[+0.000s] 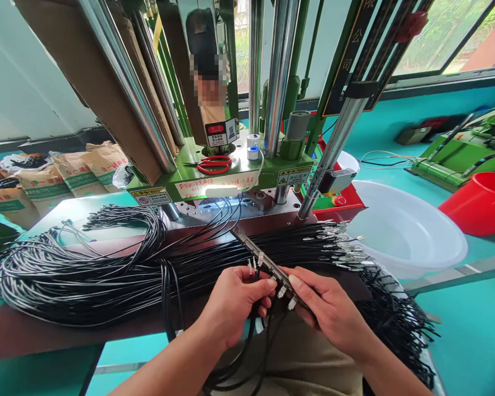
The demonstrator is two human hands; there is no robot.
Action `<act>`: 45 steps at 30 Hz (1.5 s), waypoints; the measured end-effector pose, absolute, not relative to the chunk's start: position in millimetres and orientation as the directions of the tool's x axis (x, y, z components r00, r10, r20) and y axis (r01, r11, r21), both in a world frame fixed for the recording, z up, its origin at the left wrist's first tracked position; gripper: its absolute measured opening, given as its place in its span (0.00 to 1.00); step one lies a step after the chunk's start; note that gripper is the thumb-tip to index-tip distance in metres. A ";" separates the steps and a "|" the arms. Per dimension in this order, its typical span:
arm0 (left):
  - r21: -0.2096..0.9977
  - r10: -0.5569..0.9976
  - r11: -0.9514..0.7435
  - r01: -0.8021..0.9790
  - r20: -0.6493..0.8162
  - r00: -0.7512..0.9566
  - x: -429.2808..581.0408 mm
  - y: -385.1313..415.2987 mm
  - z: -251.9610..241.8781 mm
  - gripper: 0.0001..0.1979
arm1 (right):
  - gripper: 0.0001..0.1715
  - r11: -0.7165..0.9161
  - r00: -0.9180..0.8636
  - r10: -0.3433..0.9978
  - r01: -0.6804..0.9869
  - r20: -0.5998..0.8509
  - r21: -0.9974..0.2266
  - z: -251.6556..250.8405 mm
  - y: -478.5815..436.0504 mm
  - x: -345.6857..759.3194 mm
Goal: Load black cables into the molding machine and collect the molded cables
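In the head view, I have the right hand (330,311) closed on the near end of a narrow, dark grey, metal-looking bar (277,271), thumb on top and fingers curled beneath. The bar's long axis runs on a slant: from that grip it reaches up and to the left, its far end pointing away from the body toward the green press with polished steel columns (214,179).

My left hand (235,300) sits just beside the bar's middle, on its left flank. That grip is narrow, thumb and forefinger pinched on what looks like the end of a thin black cable with a pale tip (273,280); whether the tip is seated in the bar or only against it, I cannot tell. So the bar lies immediately right of the left grip, crossing in front of the fingertips, and the left hand is the nearer one to its middle stretch.

Small whitish rectangular connectors (281,291) stick out along the bar, and black leads hang below the hands toward the lap. Beyond the bar, a thick swath of glossy black cables (206,264) stretches sideways over the reddish-brown counter (28,333); I cannot judge whether the far end touches them.
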State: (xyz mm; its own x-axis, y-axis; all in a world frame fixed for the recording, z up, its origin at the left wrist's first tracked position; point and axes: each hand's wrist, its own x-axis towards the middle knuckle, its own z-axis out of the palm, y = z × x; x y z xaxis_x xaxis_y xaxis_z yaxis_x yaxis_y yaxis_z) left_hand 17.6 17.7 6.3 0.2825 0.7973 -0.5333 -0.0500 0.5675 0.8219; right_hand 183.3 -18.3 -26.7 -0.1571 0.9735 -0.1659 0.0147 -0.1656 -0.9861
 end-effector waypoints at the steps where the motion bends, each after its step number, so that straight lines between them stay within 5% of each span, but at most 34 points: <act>1: 0.812 0.789 0.582 -0.052 -0.549 0.276 16.1 18.1 7.4 0.08 | 0.27 -0.197 -0.137 0.971 -0.002 -0.195 -0.980 -26.2 -18.5 182.7; 8: 0.803 0.834 0.551 -0.229 -0.516 0.196 -5.9 23.2 18.5 0.10 | 0.34 -0.346 -0.043 0.938 -0.141 -0.344 -0.927 -21.8 -18.9 182.3; 20: 0.859 0.829 0.511 0.026 -0.501 0.250 6.9 19.7 5.2 0.12 | 0.35 -0.355 -0.092 0.933 -0.097 -0.347 -0.930 -24.5 -17.5 184.2; 45: 0.850 0.825 0.526 0.000 -0.510 0.245 9.3 24.7 7.1 0.14 | 0.30 -0.234 -0.155 0.960 0.014 -0.234 -0.972 -18.2 -17.7 184.7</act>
